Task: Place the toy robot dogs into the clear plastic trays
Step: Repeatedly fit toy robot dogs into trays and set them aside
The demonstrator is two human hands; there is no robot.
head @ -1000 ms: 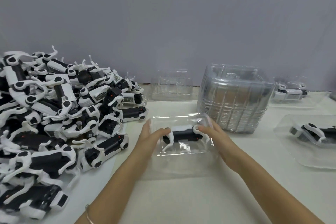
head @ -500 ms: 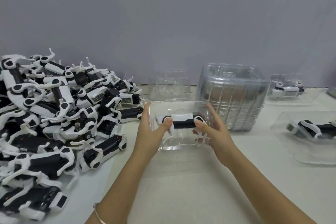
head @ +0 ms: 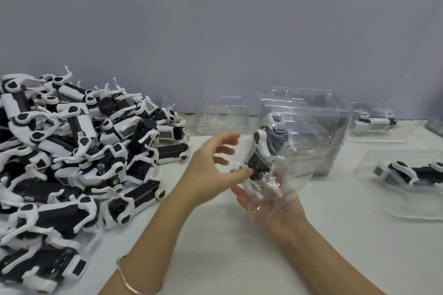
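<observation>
The right grip (head: 275, 206), palm up, clasps the lower end of one clear plastic tray (head: 318, 141) held above the surface (head: 215, 246). Inside it sits one toy robot dog (head: 262, 148), its long axis nearly upright and its dark end down at the grip. The left grip (head: 213, 170) has its fingers spread apart, with the thumb touching that end. Right of the grip lie a near filled tray (head: 383, 203) and a far filled tray (head: 354, 136). To the left is a heap of dogs (head: 72, 151), too many to count.

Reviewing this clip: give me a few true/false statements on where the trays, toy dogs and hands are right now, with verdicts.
1. The right hand holds the tilted tray, with a toy dog in it, above the table. True.
2. The pile of loose dogs lies on the person's right. False: it is on the left.
3. Another filled tray lies flat on the right. True.
4. The left hand grips a dog from the pile. False: its fingers are spread, thumb at the tilted tray.
5. The left wrist is bare. False: it wears a bracelet.
</observation>
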